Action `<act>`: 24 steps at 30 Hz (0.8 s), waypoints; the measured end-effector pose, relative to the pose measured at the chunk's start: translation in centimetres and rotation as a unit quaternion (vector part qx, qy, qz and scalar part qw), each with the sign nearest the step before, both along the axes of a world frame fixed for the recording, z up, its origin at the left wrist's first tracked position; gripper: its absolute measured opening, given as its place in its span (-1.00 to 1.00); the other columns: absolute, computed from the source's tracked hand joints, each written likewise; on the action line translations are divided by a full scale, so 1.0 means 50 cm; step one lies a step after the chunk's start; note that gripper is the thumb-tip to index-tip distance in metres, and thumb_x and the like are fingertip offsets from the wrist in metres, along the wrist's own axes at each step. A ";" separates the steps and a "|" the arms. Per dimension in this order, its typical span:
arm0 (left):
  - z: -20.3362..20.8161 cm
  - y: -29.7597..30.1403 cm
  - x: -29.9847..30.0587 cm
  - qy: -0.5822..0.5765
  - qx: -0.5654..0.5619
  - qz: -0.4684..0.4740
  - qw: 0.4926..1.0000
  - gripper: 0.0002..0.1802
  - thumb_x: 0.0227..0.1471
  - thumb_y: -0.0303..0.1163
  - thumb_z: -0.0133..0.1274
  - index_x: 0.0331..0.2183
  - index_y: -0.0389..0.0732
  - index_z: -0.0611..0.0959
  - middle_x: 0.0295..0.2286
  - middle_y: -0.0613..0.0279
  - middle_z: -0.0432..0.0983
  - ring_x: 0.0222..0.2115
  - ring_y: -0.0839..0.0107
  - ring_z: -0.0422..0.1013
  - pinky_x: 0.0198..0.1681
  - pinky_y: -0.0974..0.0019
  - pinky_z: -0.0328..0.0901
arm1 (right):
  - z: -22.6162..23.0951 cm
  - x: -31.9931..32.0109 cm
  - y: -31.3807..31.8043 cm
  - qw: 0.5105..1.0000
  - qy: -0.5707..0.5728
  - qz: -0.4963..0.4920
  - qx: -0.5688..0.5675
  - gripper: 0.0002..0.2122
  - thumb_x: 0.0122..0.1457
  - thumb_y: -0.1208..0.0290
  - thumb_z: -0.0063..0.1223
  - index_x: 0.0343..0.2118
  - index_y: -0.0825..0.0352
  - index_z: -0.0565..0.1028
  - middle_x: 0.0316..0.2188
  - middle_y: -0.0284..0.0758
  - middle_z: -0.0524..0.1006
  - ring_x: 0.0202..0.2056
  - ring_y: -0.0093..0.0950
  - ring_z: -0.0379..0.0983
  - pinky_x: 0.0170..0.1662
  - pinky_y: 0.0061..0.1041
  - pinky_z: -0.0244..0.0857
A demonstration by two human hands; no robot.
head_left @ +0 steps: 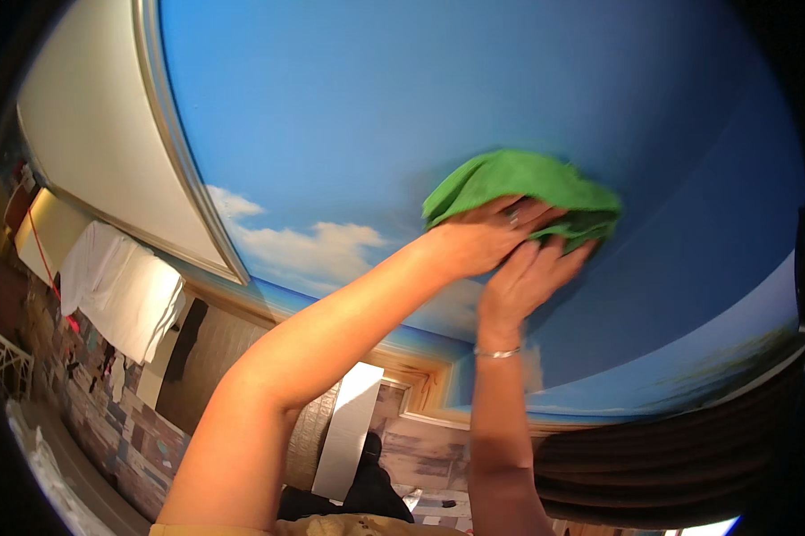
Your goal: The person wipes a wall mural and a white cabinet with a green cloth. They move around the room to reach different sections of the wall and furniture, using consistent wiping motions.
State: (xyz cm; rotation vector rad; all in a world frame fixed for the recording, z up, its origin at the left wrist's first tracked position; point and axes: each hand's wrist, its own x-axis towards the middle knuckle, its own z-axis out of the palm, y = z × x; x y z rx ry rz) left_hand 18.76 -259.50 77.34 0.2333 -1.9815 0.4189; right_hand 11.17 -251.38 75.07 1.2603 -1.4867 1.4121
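Observation:
A bunched green cloth [510, 174] lies against a wall [358, 98] covered with a blue sky and white cloud picture. My left hand [483, 237] is pressed on the cloth from the left, its fingers curled into the folds; a ring shows on one finger. Just below and to the right, my right hand [520, 286] reaches up into the cloth's lower edge, fingertips partly hidden in it. A thin bracelet [497, 353] circles the right wrist. Both hands and the cloth are slightly blurred.
At the left stands a pale panel [99, 107] with a moulded frame. White fabric [121, 290] hangs beyond it, near a red cord [41, 246]. A dark brown curtain [662, 469] fills the lower right. Wooden skirting [425, 380] and a white board [349, 433] are below, above a patchwork-patterned floor [420, 442].

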 end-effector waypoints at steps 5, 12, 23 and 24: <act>-0.115 -0.056 0.189 0.020 0.055 0.123 0.991 -0.38 0.05 -0.18 0.05 0.17 -0.07 0.46 0.26 0.27 0.19 0.22 0.16 0.13 0.28 0.02 -0.05 | -0.039 0.120 -0.038 0.983 0.121 0.075 0.117 -0.66 0.23 0.33 0.01 -0.01 0.42 0.48 0.30 0.10 0.10 0.32 0.12 -0.05 0.32 0.14 -0.21; 0.055 -0.061 0.209 0.126 0.067 0.111 0.984 -0.40 0.04 -0.15 0.03 0.15 -0.03 0.48 0.23 0.31 0.22 0.18 0.21 0.18 0.17 -0.02 0.01 | 0.113 0.152 -0.099 0.987 0.156 0.031 0.036 -0.66 0.25 0.30 -0.02 0.02 0.38 0.49 0.29 0.03 0.15 0.32 0.07 -0.04 0.32 0.07 -0.16; -0.059 -0.127 0.362 0.120 0.118 0.153 0.974 -0.33 0.04 -0.22 0.06 0.21 -0.12 0.42 0.28 0.20 0.13 0.23 0.12 0.10 0.22 -0.05 -0.04 | 0.072 0.267 -0.138 0.965 0.211 0.129 0.085 -0.79 0.18 0.36 0.07 -0.16 0.30 0.55 0.25 -0.16 0.28 0.34 -0.11 0.04 0.34 0.02 -0.15; -0.035 -0.142 0.348 0.153 0.069 0.189 0.967 -0.33 0.05 -0.18 0.04 0.20 -0.12 0.43 0.27 0.17 0.14 0.24 0.11 0.08 0.24 -0.06 -0.09 | 0.098 0.276 -0.152 0.963 0.228 0.129 0.066 -0.80 0.18 0.38 0.07 -0.17 0.29 0.56 0.25 -0.17 0.29 0.33 -0.13 0.05 0.34 0.00 -0.15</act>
